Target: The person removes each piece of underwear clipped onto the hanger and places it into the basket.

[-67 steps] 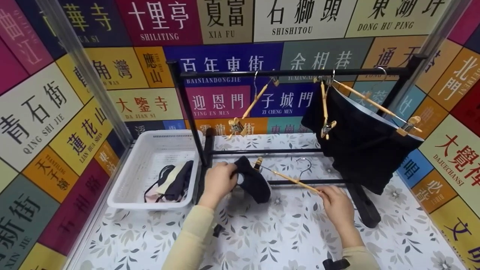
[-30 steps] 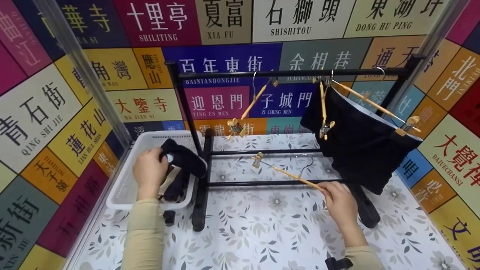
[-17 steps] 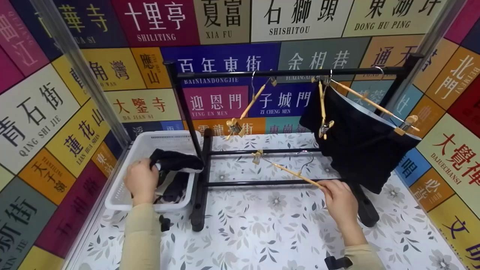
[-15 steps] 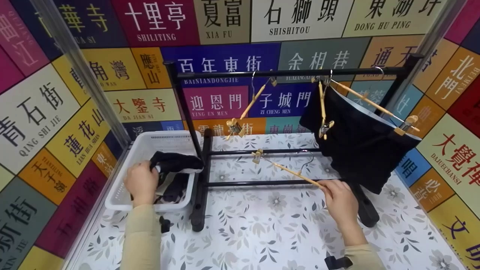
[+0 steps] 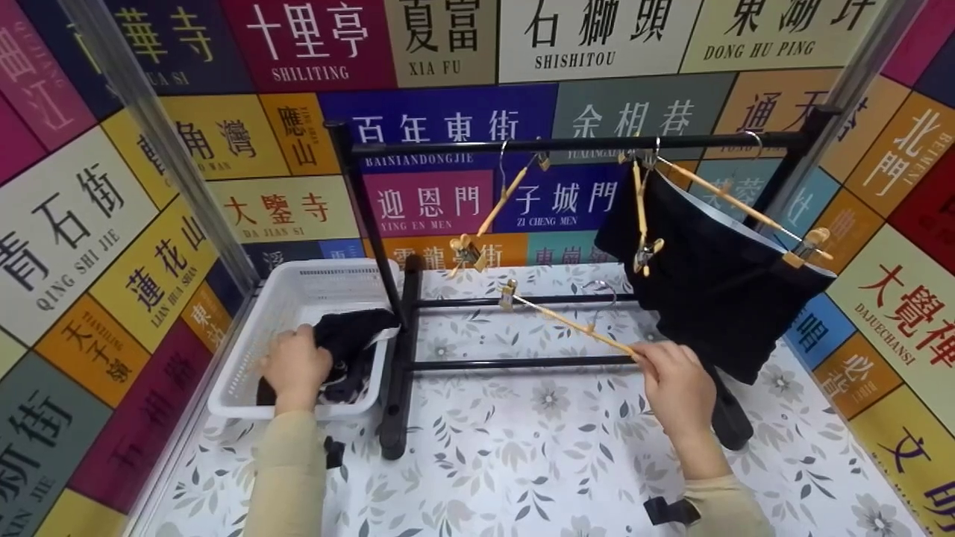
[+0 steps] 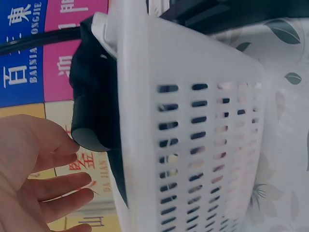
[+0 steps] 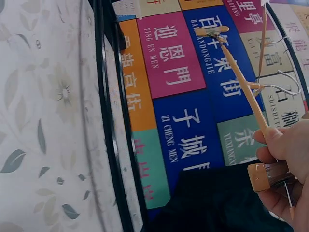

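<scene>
My left hand (image 5: 296, 365) is over the white plastic basket (image 5: 224, 384), beside a black garment (image 5: 347, 332) lying on other clothes there. In the left wrist view, the fingers of that hand (image 6: 43, 169) are spread and loosely bent, with the thumb tip right at the folded edge of the black cloth (image 6: 89, 116). My right hand (image 5: 677, 391) grips one end of a wooden clip hanger (image 5: 563, 321), its far clip bare. The right wrist view shows the fingers around the hanger (image 7: 244, 87) close to its near clip (image 7: 260, 177).
A black metal rack (image 5: 582, 144) stands on the floral-patterned table (image 5: 537, 462). Two bare clip hangers hang from its bar, one at the left (image 5: 501, 201) and one mid-bar (image 5: 640, 205). Black shorts (image 5: 716, 283) hang clipped at the right. Lettered panels surround the table.
My left hand has carried the black garment from beside the hanger to the basket and let go of it there. The right hand has kept the hanger, which is now raised slightly.
</scene>
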Motion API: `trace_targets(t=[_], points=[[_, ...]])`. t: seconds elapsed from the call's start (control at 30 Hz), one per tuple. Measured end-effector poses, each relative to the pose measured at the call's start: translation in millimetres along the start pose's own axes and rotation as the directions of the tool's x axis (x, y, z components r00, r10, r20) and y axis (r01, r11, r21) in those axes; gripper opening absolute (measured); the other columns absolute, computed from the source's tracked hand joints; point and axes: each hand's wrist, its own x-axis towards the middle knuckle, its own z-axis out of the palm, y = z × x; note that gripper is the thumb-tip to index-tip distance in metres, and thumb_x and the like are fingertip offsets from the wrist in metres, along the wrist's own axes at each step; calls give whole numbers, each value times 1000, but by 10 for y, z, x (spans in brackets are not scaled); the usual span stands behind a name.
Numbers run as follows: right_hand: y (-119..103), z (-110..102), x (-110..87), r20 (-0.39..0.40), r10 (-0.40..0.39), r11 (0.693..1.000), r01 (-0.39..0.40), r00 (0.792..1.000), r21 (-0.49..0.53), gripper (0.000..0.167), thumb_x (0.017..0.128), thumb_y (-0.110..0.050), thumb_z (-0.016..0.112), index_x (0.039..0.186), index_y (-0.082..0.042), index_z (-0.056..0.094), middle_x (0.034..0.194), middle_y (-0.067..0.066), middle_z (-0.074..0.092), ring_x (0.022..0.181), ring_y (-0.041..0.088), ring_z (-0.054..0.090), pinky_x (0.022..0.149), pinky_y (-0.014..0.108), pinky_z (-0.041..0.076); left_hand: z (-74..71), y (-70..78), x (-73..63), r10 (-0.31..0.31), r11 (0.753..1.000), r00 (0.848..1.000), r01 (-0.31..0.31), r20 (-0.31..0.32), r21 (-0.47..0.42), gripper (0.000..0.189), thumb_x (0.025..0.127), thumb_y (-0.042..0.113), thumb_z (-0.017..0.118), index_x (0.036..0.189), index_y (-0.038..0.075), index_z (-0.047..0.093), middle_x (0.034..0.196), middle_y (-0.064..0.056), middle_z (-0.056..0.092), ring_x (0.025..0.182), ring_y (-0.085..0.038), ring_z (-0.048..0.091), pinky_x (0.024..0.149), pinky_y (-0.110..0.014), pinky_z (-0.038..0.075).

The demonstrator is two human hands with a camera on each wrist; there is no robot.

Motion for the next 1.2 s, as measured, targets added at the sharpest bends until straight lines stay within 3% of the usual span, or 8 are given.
trace_targets(t=[0.43, 0.63, 1.2], points=[[-239, -318, 387, -54, -73, 996, 70, 996, -60, 11, 86, -11, 76, 97, -12, 76, 87, 4, 68, 78, 29, 59, 57, 44, 47, 17, 293, -89, 137, 990, 990, -137, -21, 27, 43, 86, 18, 63, 125, 0, 60, 119, -28, 59, 109, -49, 53, 87, -67, 39], [-374, -463, 538, -103, -115, 992, 109, 988, -62, 12, 84, -11, 78, 96, -12, 77, 84, 4, 67, 75, 28, 59, 53, 42, 44, 15, 401, -140, 201, 979, 978, -200, -50, 21, 43, 86, 21, 67, 124, 1, 61, 118, -26, 61, 109, -47, 55, 87, -64, 39], [-546, -899, 1011, -88, -117, 980, 101, 989, -172, 9, 90, -13, 72, 98, -12, 77, 83, 7, 66, 72, 30, 56, 44, 42, 34, 119, 588, -265, 329, 944, 937, -329, -116, 24, 32, 83, 17, 70, 111, 2, 65, 106, -23, 64, 100, -45, 57, 79, -61, 43]])
